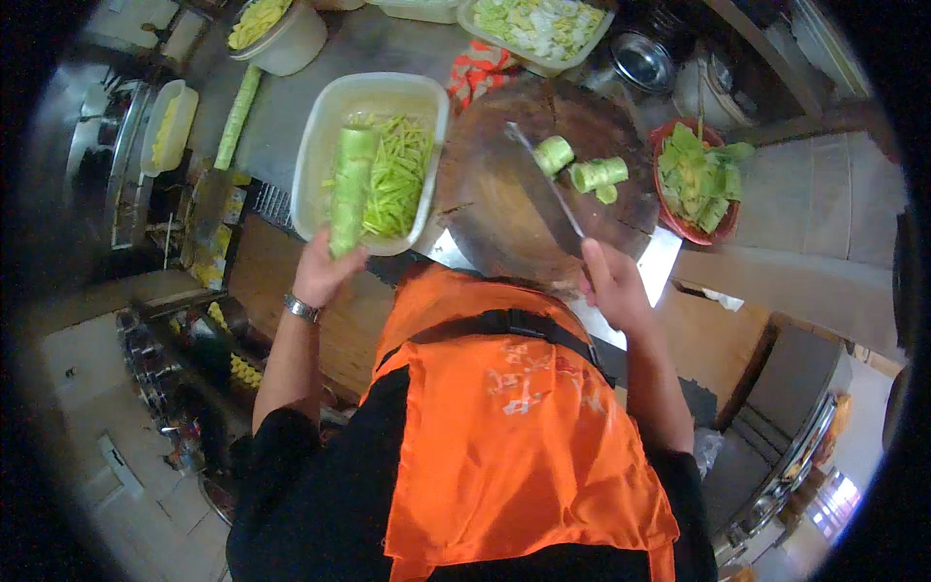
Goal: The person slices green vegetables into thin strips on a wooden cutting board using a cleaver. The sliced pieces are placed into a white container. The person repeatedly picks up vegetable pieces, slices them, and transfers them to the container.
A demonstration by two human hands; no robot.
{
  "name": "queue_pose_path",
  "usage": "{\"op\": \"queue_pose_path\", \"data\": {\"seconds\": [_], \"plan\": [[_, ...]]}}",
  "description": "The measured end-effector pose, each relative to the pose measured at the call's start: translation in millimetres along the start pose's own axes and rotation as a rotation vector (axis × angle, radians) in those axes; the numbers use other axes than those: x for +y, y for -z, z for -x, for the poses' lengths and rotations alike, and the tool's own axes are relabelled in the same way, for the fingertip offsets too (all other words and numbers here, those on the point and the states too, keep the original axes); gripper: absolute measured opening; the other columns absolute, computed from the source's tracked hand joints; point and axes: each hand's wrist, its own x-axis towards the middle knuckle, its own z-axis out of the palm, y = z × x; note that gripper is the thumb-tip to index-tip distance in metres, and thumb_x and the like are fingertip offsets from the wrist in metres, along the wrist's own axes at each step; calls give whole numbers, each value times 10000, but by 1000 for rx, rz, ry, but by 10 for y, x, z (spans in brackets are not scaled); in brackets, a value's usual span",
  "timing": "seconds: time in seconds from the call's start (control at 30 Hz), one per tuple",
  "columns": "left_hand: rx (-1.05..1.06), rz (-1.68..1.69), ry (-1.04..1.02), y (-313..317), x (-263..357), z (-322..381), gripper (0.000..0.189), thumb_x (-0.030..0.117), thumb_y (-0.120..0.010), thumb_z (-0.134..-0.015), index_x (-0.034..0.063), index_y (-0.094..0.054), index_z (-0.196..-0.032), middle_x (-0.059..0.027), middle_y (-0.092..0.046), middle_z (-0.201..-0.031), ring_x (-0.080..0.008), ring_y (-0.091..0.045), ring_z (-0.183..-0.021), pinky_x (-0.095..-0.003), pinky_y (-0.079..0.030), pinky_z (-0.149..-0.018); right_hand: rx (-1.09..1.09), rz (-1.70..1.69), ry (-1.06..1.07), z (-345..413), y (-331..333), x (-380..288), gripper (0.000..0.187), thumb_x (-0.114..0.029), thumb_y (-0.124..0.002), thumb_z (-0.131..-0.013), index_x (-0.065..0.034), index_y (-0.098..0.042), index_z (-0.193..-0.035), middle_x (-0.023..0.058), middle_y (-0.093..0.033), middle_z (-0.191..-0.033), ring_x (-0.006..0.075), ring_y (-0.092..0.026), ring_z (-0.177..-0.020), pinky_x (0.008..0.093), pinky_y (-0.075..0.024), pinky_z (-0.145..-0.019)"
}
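Note:
My left hand point(327, 269) grips the lower end of a thick, peeled green vegetable stem point(353, 185), held over the left side of a white plastic tub point(309, 156). Thin green strips point(396, 182) lie in the tub, right of the stem. In my right hand point(614, 284) is the handle of a knife or cleaver point(556, 193), its blade seen nearly edge-on above a round wooden chopping block point(494, 218). Beyond the blade, short cut stem pieces point(600, 174) rest on the block, one of them point(554, 154) close to the knife.
A red basket of leafy trimmings point(702, 182) stands right of the block. Behind it are a tub of chopped cabbage-like vegetable point(538, 29) and a red-striped cloth point(476, 73). Another long green stem point(238, 120) lies at left, near a round white container point(287, 44) and a small tub point(171, 131).

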Motion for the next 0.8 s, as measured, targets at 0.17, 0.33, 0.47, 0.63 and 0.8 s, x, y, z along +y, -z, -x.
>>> {"op": "queue_pose_path", "data": {"seconds": [0.17, 0.33, 0.47, 0.63, 0.8], "plan": [[414, -7, 34, 1078, -526, -650, 300, 156, -711, -858, -17, -614, -1084, -90, -681, -806, -150, -637, -660, -315, -511, -597, 182, -148, -16, 551, -65, 238, 440, -393, -454, -1097, -12, -642, -984, -4, -525, -625, 105, -502, -532, 292, -411, -510], [516, -559, 191, 1599, -974, -1451, 598, 344, -783, -786, -72, -606, -1177, -297, -695, -1068, -441, -674, -1033, -490, -525, -904, 346, -218, -284, 1002, -310, 348, 469, -443, -414, -1100, -46, -643, -1000, -3, -507, -602, 101, -463, -475, 283, -385, -449], [432, -552, 38, 1541, -1300, -1902, 586, 354, -757, -803, 12, -615, -1257, -289, -682, -1163, -427, -658, -1111, -485, -521, -961, 516, -382, -219, 1121, -634, 393, 476, -475, -423, -1092, -62, -631, -976, 10, -512, -607, 102, -467, -467, 278, -382, -433], [497, -694, 62, 1680, -1281, -2205, 643, 324, -715, -854, 0, -562, -1387, -300, -591, -1355, -440, -578, -1254, -479, -479, -1062, 621, -470, -297, 1222, -980, 419, 475, -476, -427, -1091, -57, -618, -972, 18, -532, -624, 108, -471, -469, 272, -380, -435], [476, -386, -477, 933, -139, -2181, 546, 303, -701, -914, -11, -593, -1347, -220, -645, -1269, -356, -631, -1148, -438, -485, -1029, 656, -511, -361, 1298, -1221, 371, 463, -434, -395, -1106, -39, -632, -1055, -5, -491, -598, 99, -442, -463, 274, -347, -414]]}}
